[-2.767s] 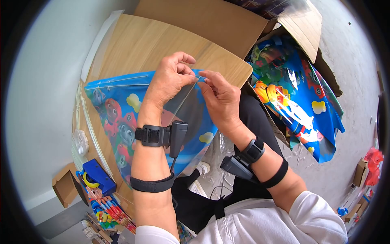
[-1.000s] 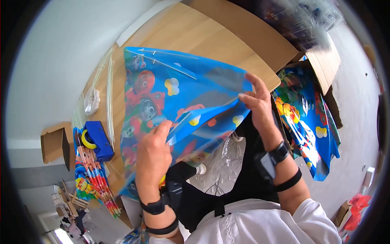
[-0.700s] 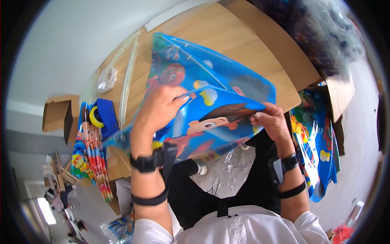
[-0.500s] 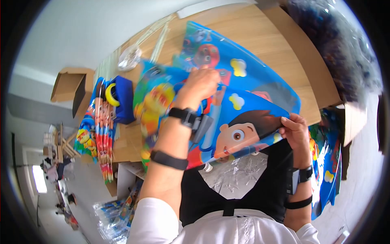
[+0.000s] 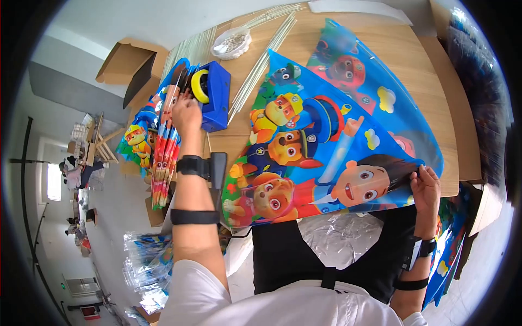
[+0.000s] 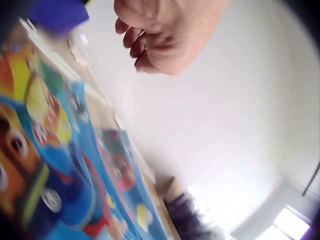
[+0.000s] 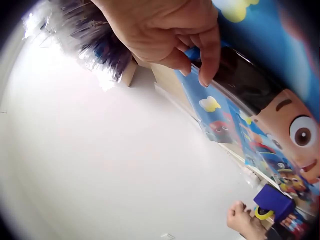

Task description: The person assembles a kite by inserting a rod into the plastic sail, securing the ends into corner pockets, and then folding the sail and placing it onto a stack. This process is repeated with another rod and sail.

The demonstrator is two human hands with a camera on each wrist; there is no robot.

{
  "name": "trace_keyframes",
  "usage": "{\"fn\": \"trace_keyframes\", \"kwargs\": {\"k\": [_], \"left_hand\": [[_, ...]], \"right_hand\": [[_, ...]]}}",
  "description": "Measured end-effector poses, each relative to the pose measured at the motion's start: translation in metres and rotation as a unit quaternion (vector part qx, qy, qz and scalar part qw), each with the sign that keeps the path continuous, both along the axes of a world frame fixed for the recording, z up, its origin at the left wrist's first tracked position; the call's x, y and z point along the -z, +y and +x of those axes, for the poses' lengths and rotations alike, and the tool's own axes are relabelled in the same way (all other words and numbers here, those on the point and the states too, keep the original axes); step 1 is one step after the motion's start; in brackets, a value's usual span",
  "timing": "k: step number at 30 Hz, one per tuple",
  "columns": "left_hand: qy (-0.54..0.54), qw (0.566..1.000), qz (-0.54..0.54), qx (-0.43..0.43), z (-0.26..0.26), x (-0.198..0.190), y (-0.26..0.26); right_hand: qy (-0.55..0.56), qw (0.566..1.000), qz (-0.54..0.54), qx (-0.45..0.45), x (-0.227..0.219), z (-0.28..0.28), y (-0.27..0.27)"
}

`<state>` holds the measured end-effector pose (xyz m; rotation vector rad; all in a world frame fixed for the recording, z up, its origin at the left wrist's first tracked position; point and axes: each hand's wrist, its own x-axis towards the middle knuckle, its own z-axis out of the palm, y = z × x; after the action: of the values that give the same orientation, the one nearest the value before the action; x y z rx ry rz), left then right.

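A blue kite (image 5: 304, 119) of printed cartoon film lies spread over the table's front edge, partly folded over itself. At its right corner my right hand (image 5: 427, 187) pinches the film between thumb and fingers, which the right wrist view shows close up (image 7: 170, 35). My left hand (image 5: 187, 115) hovers beside a blue tape dispenser (image 5: 220, 108) with a yellow tape roll (image 5: 199, 87). Its fingers curl loosely and hold nothing visible in the left wrist view. A bundle of rolled printed film (image 5: 165, 155) lies just left of that hand.
Thin white rods (image 5: 263, 65) lie on the wooden table (image 5: 435, 108) near a clear bowl of small white parts (image 5: 232, 43). An upturned cardboard box (image 5: 128, 62) is at the left. Plastic-wrapped packs (image 5: 147, 266) sit lower left. More printed film (image 5: 451, 233) hangs at the right.
My left hand let go of the film and moved left to the tape dispenser. The kite has been turned over and spread out. My right hand keeps its corner while the view swings left.
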<state>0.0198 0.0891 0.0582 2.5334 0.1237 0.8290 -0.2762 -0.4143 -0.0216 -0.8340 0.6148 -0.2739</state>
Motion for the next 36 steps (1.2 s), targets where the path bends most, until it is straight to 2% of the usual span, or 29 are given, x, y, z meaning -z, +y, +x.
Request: {"fn": "trace_keyframes", "kwargs": {"k": [1, 3, 4, 6, 7, 8, 10, 14, 16, 17, 19, 22, 23, 24, 26, 30, 32, 33, 34, 36], "left_hand": [[-0.002, 1.0, 0.0, -0.004, 0.004, 0.005, 0.019], [0.22, 0.966, -0.119, -0.064, 0.007, 0.009, 0.043], [0.219, 0.966, -0.121, -0.067, 0.001, 0.002, 0.039], [0.269, 0.919, -0.287, -0.034, -0.009, -0.009, 0.029], [0.281, 0.901, -0.33, -0.023, -0.008, -0.009, 0.029], [0.28, 0.9, -0.333, -0.023, -0.008, -0.012, 0.026], [0.282, 0.863, -0.42, -0.012, -0.011, -0.019, 0.019], [0.274, 0.857, -0.436, 0.007, -0.013, -0.015, 0.018], [0.206, 0.789, -0.571, 0.096, -0.017, -0.005, 0.029], [0.206, 0.788, -0.572, 0.096, -0.02, 0.001, 0.034], [0.144, 0.712, -0.675, 0.127, -0.033, 0.006, 0.035], [0.195, 0.717, -0.661, 0.104, -0.047, 0.008, 0.036], [0.196, 0.702, -0.682, 0.068, -0.048, 0.009, 0.035], [0.197, 0.701, -0.682, 0.068, -0.049, 0.011, 0.036], [0.253, 0.66, -0.704, 0.065, -0.05, 0.014, 0.038], [0.264, 0.645, -0.716, 0.036, -0.05, 0.019, 0.036], [0.35, 0.602, -0.708, 0.121, -0.044, 0.04, 0.048], [0.37, 0.573, -0.729, 0.057, -0.053, 0.046, 0.039], [0.39, 0.555, -0.727, 0.11, -0.057, 0.065, 0.047], [0.339, 0.661, -0.659, 0.118, -0.074, 0.055, 0.01]], "right_hand": [[0.004, 1.0, -0.008, 0.007, 0.0, 0.001, 0.0], [0.018, 0.999, -0.02, 0.021, 0.002, 0.003, -0.001], [0.017, 0.999, -0.021, 0.018, 0.002, 0.003, -0.001], [0.029, 0.999, -0.036, 0.019, 0.001, 0.003, -0.001], [0.028, 0.999, -0.038, 0.018, 0.001, 0.003, -0.001], [0.03, 0.999, -0.043, 0.015, 0.001, 0.003, -0.001], [0.031, 0.998, -0.049, 0.012, 0.0, 0.004, 0.001], [0.041, 0.997, -0.057, 0.018, -0.001, 0.004, 0.002], [0.042, 0.997, -0.061, 0.019, -0.001, 0.004, 0.003], [0.044, 0.997, -0.061, 0.023, -0.001, 0.005, 0.003], [0.047, 0.997, -0.061, 0.025, 0.001, 0.004, 0.002], [0.038, 0.997, -0.058, 0.018, 0.004, 0.005, -0.002], [0.039, 0.997, -0.059, 0.016, 0.003, 0.005, -0.001], [0.04, 0.997, -0.059, 0.016, 0.002, 0.005, -0.001], [0.037, 0.998, -0.059, 0.006, 0.006, 0.004, -0.005], [0.039, 0.998, -0.051, -0.012, 0.004, 0.001, -0.009], [0.04, 0.998, -0.047, -0.002, 0.003, 0.003, -0.006], [0.041, 0.998, -0.045, 0.005, 0.004, 0.002, -0.005], [0.023, 0.999, -0.037, 0.013, 0.002, 0.002, -0.002], [0.012, 1.0, -0.014, 0.017, 0.001, 0.001, 0.001]]}}
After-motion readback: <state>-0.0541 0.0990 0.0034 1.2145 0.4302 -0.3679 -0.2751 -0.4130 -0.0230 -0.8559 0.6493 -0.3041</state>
